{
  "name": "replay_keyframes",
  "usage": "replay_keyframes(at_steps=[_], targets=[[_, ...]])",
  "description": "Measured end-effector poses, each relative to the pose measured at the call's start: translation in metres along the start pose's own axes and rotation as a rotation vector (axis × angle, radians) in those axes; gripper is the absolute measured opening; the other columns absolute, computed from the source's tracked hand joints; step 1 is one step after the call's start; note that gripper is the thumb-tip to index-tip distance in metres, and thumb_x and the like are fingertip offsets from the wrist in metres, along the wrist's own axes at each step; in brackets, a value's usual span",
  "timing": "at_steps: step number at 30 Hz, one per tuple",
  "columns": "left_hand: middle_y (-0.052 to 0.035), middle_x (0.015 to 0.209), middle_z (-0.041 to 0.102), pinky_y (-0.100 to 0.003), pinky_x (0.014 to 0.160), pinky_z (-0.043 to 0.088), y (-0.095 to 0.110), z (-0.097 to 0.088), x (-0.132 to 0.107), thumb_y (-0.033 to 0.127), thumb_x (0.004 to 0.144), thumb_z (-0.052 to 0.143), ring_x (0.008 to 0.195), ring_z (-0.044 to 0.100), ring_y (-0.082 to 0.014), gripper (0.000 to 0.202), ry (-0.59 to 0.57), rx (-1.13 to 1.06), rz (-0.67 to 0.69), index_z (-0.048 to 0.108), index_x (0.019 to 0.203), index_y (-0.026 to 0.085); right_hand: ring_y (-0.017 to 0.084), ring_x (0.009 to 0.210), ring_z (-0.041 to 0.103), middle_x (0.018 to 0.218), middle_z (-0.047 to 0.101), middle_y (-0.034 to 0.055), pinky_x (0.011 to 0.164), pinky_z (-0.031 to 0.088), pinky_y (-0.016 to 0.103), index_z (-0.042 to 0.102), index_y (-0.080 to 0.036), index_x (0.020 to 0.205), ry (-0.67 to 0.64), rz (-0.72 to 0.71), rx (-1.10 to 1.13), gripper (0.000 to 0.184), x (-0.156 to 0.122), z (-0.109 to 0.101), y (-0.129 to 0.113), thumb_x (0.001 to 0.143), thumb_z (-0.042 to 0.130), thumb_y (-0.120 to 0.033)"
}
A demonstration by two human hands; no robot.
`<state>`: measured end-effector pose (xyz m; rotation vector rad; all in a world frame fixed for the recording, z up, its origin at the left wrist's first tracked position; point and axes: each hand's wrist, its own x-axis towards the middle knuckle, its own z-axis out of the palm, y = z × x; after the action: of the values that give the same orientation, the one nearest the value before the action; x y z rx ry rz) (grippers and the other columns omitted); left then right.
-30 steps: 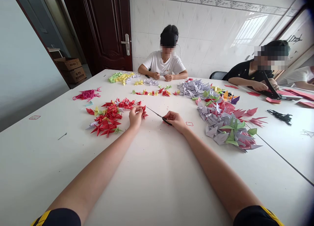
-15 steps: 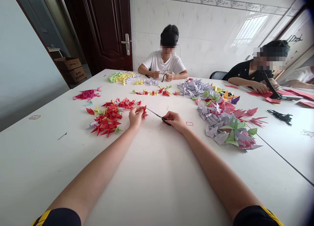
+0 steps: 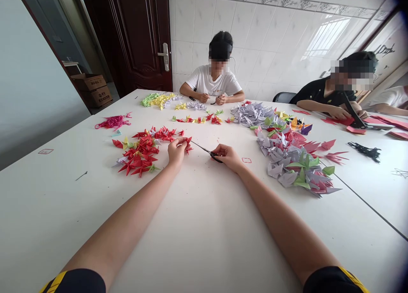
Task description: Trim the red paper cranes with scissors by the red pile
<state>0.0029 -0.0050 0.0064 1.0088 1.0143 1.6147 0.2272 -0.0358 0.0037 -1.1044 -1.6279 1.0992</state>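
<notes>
While the left hand (image 3: pixel 177 150) pinches it, a folded red paper shape (image 3: pixel 189 143) sits near the middle of the frame, just above the white tabletop (image 3: pixel 197 225) or on it; I cannot tell which. The right hand (image 3: pixel 227 156) is a little way to the right and is closed on the black handles of the scissors (image 3: pixel 211 153). The thin blades point up and left, and their tips are at the red paper shape. I cannot tell if the tips touch it. The two hands are apart from each other.

Just left of the left hand is a red pile (image 3: pixel 140 155) of pointy paper shapes, with a few yellow, green and pale ones mixed in. Above that, at the left, lies a pink bundle (image 3: pixel 112 122). Right of the middle is a big pile (image 3: pixel 287 159) of gray, pink and green paper shapes. A black bundle (image 3: pixel 364 151) lies near the right edge.

At the top middle, a person in a white shirt (image 3: pixel 214 83) sits with both arms on the tabletop. At the upper right, a person in a dark shirt (image 3: pixel 314 92) leans over red paper sheets (image 3: pixel 355 131). A dark red door (image 3: pixel 137 34) is at the upper left.
</notes>
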Motion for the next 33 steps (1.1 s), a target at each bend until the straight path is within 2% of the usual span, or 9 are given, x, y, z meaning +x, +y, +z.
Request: replay_keyframes(at_steps=[7,15,24,33], targets=[[-0.0041,0.081,0.068,-0.030,0.073,0.057,0.0004,-0.0007,-0.0005,0.021,0.072,0.070,0.067,0.065,-0.0114,0.016,-0.019,-0.006,0.016,0.068,0.086,0.015,0.018,0.074,0.065,0.076,0.070,0.0009,0.068,0.050,0.031,0.061,-0.022,0.081,-0.015,-0.006,0.020,0.027,0.0000,0.0023,-0.0011,0.067,0.078,-0.038],[-0.0033,0.082,0.069,-0.028,0.077,0.054,0.0002,-0.0009,-0.0004,0.017,0.069,0.071,0.072,0.066,-0.0114,0.018,-0.058,0.019,0.022,0.069,0.087,0.016,0.021,0.080,0.068,0.078,0.071,0.0022,0.068,0.049,0.032,0.062,-0.022,0.083,0.001,-0.008,-0.022,0.027,-0.0004,0.0030,-0.0015,0.069,0.076,-0.039],[-0.0052,0.079,0.072,-0.034,0.080,0.055,0.0039,-0.0002,-0.0037,0.023,0.066,0.077,0.072,0.069,-0.0158,0.029,-0.120,-0.036,0.005,0.066,0.093,0.016,0.022,0.082,0.068,0.084,0.072,0.0040,0.071,0.051,0.034,0.062,-0.022,0.082,0.034,-0.012,0.016,0.029,0.0010,0.0030,-0.0011,0.066,0.078,-0.041],[-0.0057,0.080,0.072,-0.036,0.079,0.056,0.0081,0.0014,-0.0076,0.023,0.066,0.077,0.073,0.071,-0.0179,0.034,-0.119,-0.048,-0.032,0.064,0.097,0.015,0.023,0.082,0.069,0.084,0.073,0.0043,0.069,0.051,0.034,0.061,-0.022,0.081,0.030,-0.012,0.007,0.029,-0.0001,0.0031,-0.0017,0.067,0.078,-0.042]])
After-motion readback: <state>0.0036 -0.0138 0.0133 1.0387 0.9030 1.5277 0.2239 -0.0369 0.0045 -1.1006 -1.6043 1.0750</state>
